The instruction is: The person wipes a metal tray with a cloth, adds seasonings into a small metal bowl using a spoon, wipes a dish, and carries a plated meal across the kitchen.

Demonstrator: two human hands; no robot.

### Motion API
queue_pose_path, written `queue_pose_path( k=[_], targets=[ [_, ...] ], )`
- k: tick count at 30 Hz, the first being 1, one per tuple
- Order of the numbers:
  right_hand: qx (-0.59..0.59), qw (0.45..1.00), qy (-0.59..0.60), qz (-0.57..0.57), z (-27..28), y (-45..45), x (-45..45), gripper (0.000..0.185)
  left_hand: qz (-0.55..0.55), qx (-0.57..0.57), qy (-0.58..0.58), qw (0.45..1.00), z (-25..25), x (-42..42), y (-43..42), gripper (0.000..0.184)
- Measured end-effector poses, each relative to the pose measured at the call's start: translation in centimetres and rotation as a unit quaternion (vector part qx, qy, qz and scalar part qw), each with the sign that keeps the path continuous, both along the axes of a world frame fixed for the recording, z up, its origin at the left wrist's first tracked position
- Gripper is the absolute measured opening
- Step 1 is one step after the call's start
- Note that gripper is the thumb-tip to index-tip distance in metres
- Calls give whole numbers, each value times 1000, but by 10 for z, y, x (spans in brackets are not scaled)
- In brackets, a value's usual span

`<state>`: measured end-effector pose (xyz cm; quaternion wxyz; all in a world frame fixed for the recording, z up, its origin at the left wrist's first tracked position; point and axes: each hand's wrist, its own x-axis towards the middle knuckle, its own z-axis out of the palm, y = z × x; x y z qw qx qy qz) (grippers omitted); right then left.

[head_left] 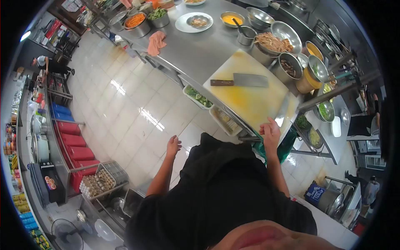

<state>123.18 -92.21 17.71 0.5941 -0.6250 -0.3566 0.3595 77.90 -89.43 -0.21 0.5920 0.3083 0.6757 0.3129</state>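
My left hand (174, 146) hangs over the tiled floor, empty, with its fingers loosely curled but apart. My right hand (270, 129) is at the near edge of the yellow-stained cutting board (237, 104), fingers partly spread, with nothing visible in it. A cleaver (251, 80) with a wooden handle lies flat across the board, beyond both hands. Nearer my right hand, a second knife (282, 109) lies along the board's right side.
Pots, bowls and a metal bowl of shredded food (273, 43) crowd the steel counter (183, 50). A pink cloth (156, 43) lies on its edge. Egg trays (96, 183) stand at lower left. One person (52, 66) stands far left; others are at right.
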Motion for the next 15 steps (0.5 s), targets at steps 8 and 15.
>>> queue_pose_path(
  k=[8,15],
  targets=[
    [-36,981,155,114,51,155,-92,28,24,-58,2,998,-41,-46,19,49],
    [-77,931,318,164,-6,394,-173,39,-25,-79,21,996,-10,-63,85,50]
  ],
)
